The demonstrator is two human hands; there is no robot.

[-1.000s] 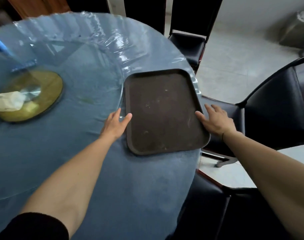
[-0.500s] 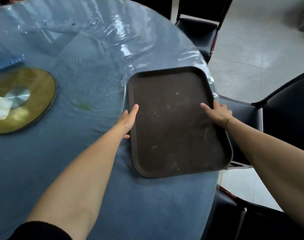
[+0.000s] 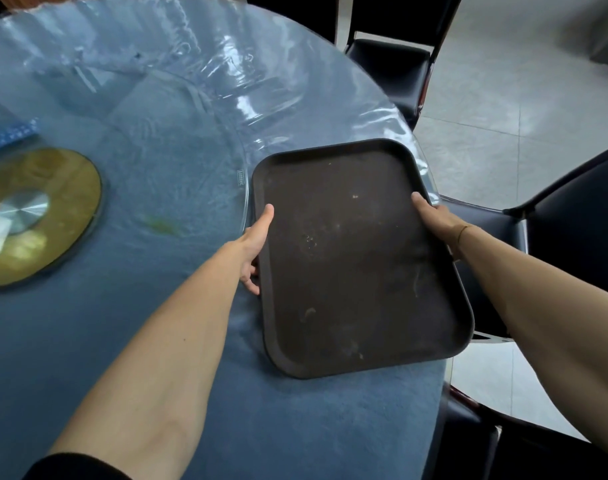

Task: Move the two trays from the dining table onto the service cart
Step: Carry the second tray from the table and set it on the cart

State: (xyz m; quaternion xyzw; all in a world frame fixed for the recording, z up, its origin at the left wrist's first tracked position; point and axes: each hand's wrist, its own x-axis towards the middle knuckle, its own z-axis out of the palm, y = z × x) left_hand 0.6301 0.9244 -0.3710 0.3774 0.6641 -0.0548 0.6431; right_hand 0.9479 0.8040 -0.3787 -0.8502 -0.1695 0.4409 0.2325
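Note:
A dark brown rectangular tray point(image 3: 351, 258) with a few crumbs on it hangs over the right edge of the round dining table point(image 3: 164, 341). My left hand point(image 3: 255, 249) grips the tray's left rim, thumb on top and fingers underneath. My right hand point(image 3: 437, 223) grips the right rim the same way. The tray looks lifted at its near end, tilted toward me. It looks like one tray; a second one beneath it cannot be made out. No service cart is in view.
The table has a blue cloth under clear plastic film and a glass turntable point(image 3: 191, 109) on a gold hub point(image 3: 36, 216). Black chairs stand at the far right point(image 3: 389, 64), right point(image 3: 569, 237) and near right point(image 3: 524, 452) over a grey tiled floor point(image 3: 496, 112).
Both hands went from lying beside the tray to closing on its side rims. The tray has come toward me and out past the table edge.

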